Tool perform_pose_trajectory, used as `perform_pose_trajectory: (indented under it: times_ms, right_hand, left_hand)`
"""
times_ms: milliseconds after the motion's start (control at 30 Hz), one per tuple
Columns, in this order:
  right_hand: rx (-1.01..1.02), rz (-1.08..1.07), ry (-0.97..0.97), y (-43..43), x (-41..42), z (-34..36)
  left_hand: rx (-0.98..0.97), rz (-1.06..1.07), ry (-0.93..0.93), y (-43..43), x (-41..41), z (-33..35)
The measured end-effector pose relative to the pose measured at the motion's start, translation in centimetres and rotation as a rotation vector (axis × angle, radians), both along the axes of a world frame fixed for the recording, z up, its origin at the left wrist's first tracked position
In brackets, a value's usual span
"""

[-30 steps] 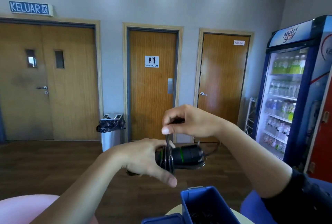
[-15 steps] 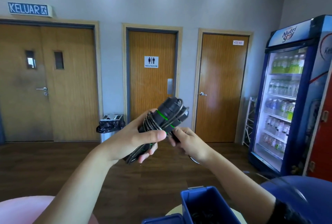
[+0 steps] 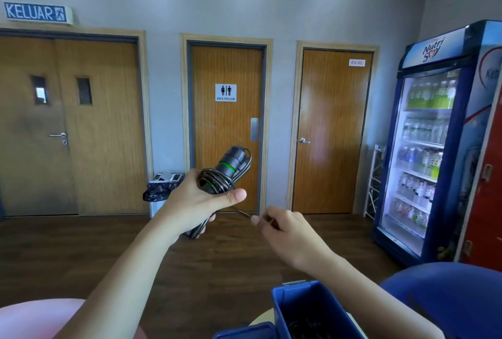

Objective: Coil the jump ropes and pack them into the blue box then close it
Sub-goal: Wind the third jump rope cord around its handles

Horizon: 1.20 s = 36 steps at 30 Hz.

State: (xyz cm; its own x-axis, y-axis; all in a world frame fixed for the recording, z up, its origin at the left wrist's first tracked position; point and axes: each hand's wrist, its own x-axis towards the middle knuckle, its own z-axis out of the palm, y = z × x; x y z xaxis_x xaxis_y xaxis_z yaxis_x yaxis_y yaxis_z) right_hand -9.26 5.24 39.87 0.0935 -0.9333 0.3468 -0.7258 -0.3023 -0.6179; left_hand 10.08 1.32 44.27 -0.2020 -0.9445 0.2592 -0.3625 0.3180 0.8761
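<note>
Gripping jump rope (image 3: pixel 217 175) in left fingers (image 3: pixel 233 195).

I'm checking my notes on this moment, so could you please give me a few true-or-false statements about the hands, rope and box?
1. The left hand grips the jump rope handles. True.
2. The blue box is closed. False: it stands open.
3. The right hand pinches the cord's loose end. True.
4. The rope's handles have red rings. False: green.
5. The jump rope lies in the box. False: it is held above the floor.
</note>
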Motion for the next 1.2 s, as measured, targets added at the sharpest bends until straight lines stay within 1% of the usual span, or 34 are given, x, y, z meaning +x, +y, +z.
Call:
perform_pose_trajectory:
  times_ms: [67,100,167,233,300,367,433,467,500,600,667,733,767,833,900,1067,1133,1200]
  right_hand:
    - [0.027,-0.023,0.078,0.8,-0.1,0.4]
    - [0.017,-0.028,0.13,1.4,-0.2,0.8]
    - [-0.08,-0.018,0.266,2.4,-0.2,1.9]
    - [-0.275,0.031,0.446,3.1,0.0,3.3]
    - [-0.461,0.106,0.602,2.9,0.2,5.0]
    - [-0.538,0.215,0.682,2.2,0.1,6.9]
    - [-0.52,0.349,0.696,1.0,-0.4,8.7]
    - [-0.492,0.401,0.662,0.3,-0.6,9.5]
    - [-0.452,0.439,0.598,-0.3,-0.7,10.0]
    - [-0.31,0.528,0.329,-2.3,-1.1,9.8]
    - [-0.202,0.568,0.138,-3.6,-1.5,8.6]
    - [-0.099,0.547,-0.041,-4.1,-2.0,7.2]
    - [-0.068,0.545,-0.091,-4.3,-2.4,6.5]
    - [-0.06,0.54,-0.115,-4.1,-3.2,5.1]
    - [-0.041,0.473,-0.118,-3.7,-3.4,4.0]
    - [0.033,0.348,-0.203,-3.1,-1.9,1.1]
    - [0.02,0.284,-0.18,-2.4,-1.5,0.6]
    - [-0.062,0.205,-0.069,-1.7,-1.5,0.3]
  left_hand:
    - [-0.06,0.154,-0.145,-0.9,0.5,-0.2]
    - [-0.056,0.2,-0.224,-1.0,0.8,-0.2]
    - [-0.012,0.223,-0.424,-0.7,0.7,-0.1]
    - [-0.001,0.204,-0.688,0.1,-0.3,-0.2]
    - [-0.051,0.16,-0.87,0.6,-1.5,-0.5]
    - [-0.089,0.069,-0.966,1.0,-2.3,-0.7]
    - [-0.109,-0.043,-1.013,1.6,-2.6,-0.6]
    - [-0.115,-0.114,-0.986,1.9,-2.6,-0.5]
    - [-0.119,-0.205,-0.907,2.2,-2.5,-0.4]
    - [-0.131,-0.486,-0.522,2.3,-1.8,-0.5]
    - [-0.153,-0.562,-0.349,2.3,-1.2,-0.3]
    - [-0.154,-0.61,-0.239,2.4,-0.7,-0.1]
    - [-0.149,-0.607,-0.2,2.2,-0.4,-0.2]
    - [-0.15,-0.563,-0.159,2.0,-0.2,-0.4]
    - [-0.155,-0.552,-0.105,1.9,-0.3,-0.7]
    - [-0.121,-0.555,0.191,1.4,-1.0,-0.1]
    - [-0.115,-0.479,0.254,1.0,-1.3,-0.1]
    - [-0.09,-0.353,0.28,0.7,-1.3,-0.1]
